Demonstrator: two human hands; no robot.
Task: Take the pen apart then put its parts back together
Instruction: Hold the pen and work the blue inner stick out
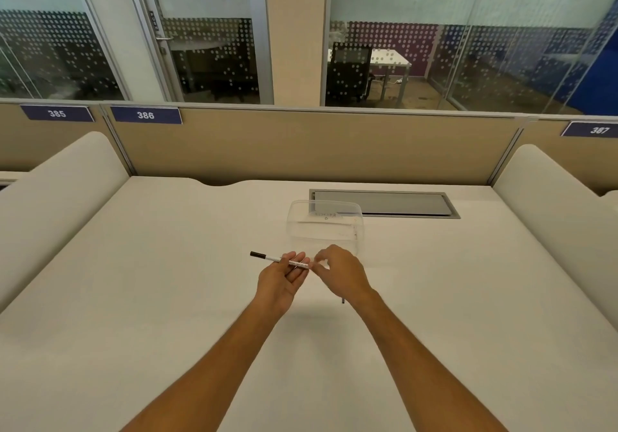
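A white pen (pixel 272 258) with a black end pointing left lies across the fingers of my left hand (pixel 282 281), which is palm up above the white desk (pixel 167 298). My right hand (pixel 337 273) pinches the pen's right end with thumb and fingertips. That end is hidden by the fingers. A small dark part (pixel 343 300) shows on the desk just under my right wrist.
A clear plastic container (pixel 324 227) stands on the desk just beyond my hands. Behind it is a grey cable hatch (pixel 384 203). Beige partitions with number plates close the desk's back, and padded dividers flank both sides.
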